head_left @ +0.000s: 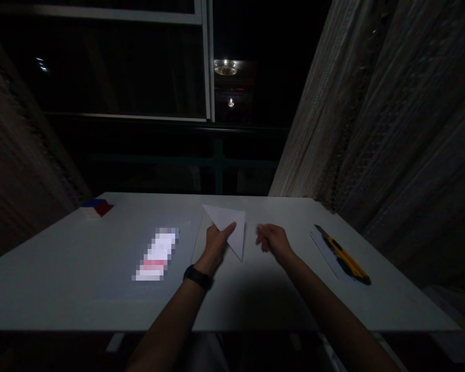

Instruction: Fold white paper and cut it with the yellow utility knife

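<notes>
My left hand (216,247) pinches a folded white paper triangle (229,227) and holds it up above the white table (81,268). A dark watch sits on that wrist. My right hand (273,239) hovers just right of the paper, fingers loosely curled toward it, with nothing visible in them.
A yellow and black utility knife (345,256) lies on a pale ruler (325,253) at the right. A pixelated bright patch (157,254) lies left of centre. A small red and blue block (96,207) sits at the far left corner. Dark window behind, curtains on both sides.
</notes>
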The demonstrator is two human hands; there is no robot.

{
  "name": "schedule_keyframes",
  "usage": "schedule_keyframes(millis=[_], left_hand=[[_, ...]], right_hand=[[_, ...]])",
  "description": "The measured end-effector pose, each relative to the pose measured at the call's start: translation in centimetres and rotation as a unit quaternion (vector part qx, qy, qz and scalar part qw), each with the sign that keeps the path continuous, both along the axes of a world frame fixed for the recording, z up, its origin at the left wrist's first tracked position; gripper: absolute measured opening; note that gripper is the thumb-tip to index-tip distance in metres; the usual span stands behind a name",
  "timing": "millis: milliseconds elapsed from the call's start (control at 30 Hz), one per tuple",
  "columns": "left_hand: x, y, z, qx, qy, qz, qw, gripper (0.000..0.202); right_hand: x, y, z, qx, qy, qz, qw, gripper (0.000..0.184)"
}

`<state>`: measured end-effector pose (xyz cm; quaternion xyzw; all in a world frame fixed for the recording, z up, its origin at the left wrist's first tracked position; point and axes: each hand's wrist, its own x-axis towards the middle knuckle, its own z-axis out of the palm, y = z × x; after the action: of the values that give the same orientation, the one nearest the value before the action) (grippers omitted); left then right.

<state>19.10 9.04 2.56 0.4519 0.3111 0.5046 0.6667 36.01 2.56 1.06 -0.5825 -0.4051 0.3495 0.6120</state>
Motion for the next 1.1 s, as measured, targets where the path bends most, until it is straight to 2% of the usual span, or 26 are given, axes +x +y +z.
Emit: schedule_keyframes(millis=[100, 133, 233, 333, 433, 500, 567, 700, 767, 833, 900, 967, 1100], left_hand=[[0.0, -0.1, 0.2, -0.005, 0.015, 0.003, 1.0, 0.045], [0.0, -0.1, 0.2, -0.006, 0.019, -0.002, 1.0, 0.044], [0.0, -0.1, 0.1, 0.002, 0.032, -0.052, 0.998, 0.044], [0.0, -0.3, -0.3, 0.018, 0.061, -0.122, 0.99, 0.045], [0.1, -0.3, -0.7, 0.034, 0.088, -0.162, 0.982, 0.043], [0.2, -0.2, -0.7, 0.039, 0.095, -0.148, 0.984, 0.042], [0.3, -0.1, -0.7, 0.041, 0.102, -0.105, 0.988, 0.043], [0.3, 0.2, -0.5, 0.062, 0.144, -0.025, 0.987, 0.06], [0.4, 0.1, -0.6, 0.122, 0.182, 0.015, 0.976, 0.075], [0.6, -0.3, -0.7, 0.212, 0.224, 0.046, 0.95, 0.089], [0.8, -0.6, -0.7, 0.276, 0.261, 0.051, 0.924, 0.095], [0.9, -0.9, -0.7, 0.297, 0.281, 0.038, 0.912, 0.091], [0.8, -1.0, -0.6, 0.267, 0.235, -0.034, 0.934, 0.081]], right_hand=[[0.5, 0.0, 0.2, 0.022, 0.054, -0.001, 0.998, 0.077], [0.6, 0.0, 0.3, 0.03, 0.055, -0.016, 0.998, 0.081], [0.4, 0.0, 0.4, 0.038, 0.056, -0.025, 0.997, 0.068], [-0.2, 0.2, 0.2, 0.024, 0.06, 0.032, 0.997, 0.055], [-0.6, 0.2, -0.1, 0.0, 0.023, 0.07, 0.997, 0.043], [-0.7, 0.2, -0.1, -0.022, 0.01, 0.085, 0.996, 0.041], [-0.6, 0.0, 0.1, -0.042, 0.025, 0.101, 0.994, 0.042], [-0.6, -0.3, 0.5, -0.04, 0.053, 0.092, 0.994, 0.042], [-0.7, -0.3, 0.5, -0.015, 0.054, 0.055, 0.997, 0.043], [-0.8, -0.2, 0.4, 0.015, 0.053, 0.025, 0.998, 0.042], [-0.8, -0.1, 0.2, 0.039, 0.054, 0.021, 0.998, 0.042], [-0.8, -0.1, 0.2, 0.055, 0.052, 0.028, 0.997, 0.043], [-0.9, -0.3, 0.5, 0.071, 0.049, 0.031, 0.996, 0.043]])
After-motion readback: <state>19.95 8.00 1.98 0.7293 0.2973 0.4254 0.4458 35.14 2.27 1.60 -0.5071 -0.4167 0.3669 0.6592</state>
